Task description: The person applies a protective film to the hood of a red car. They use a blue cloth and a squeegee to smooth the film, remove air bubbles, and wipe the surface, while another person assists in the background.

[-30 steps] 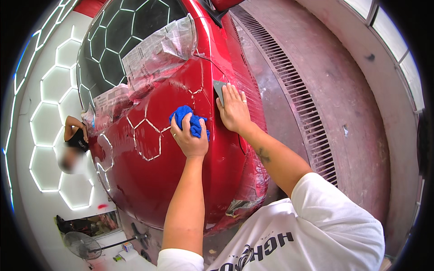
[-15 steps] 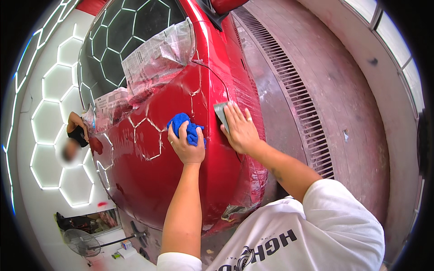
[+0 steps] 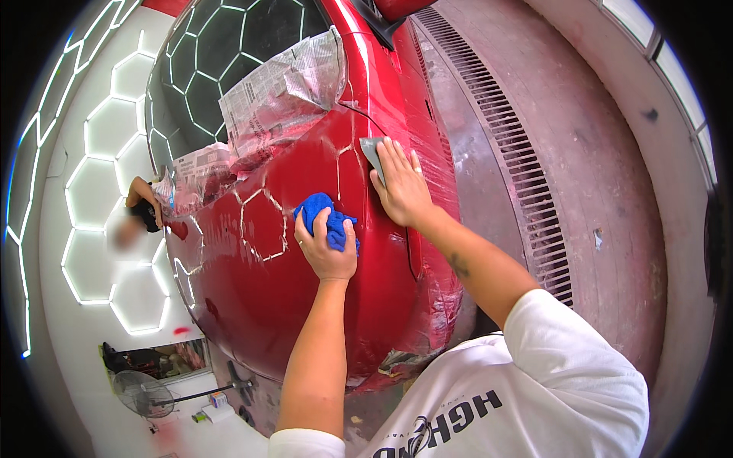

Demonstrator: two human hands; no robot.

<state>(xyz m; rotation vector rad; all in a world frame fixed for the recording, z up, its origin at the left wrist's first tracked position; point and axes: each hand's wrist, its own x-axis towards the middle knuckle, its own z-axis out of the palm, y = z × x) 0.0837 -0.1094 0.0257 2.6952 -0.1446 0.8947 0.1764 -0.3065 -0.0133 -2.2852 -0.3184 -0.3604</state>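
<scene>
Left hand (image 3: pixel 330 258): fingers curled around a bunched blue cloth (image 3: pixel 324 210) against the red car (image 3: pixel 244 305).
Right hand (image 3: pixel 401 191): flat, palm down, over a grey sheet (image 3: pixel 371 151) on the car's ridge.
Sheet: uneven finger pressure could gouge the ridge.
Cloth: trapped grit could scratch the glossy paint.

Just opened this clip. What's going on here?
A person is working with both hands on a glossy, wet-looking red car body. The left hand grips a crumpled blue cloth against the panel. To its right, the right hand lies flat, fingers extended, over a thin grey sheet near the panel's edge. Printed newspaper covers part of the dark windshield. Another person in a dark top is on the car's other side.
</scene>
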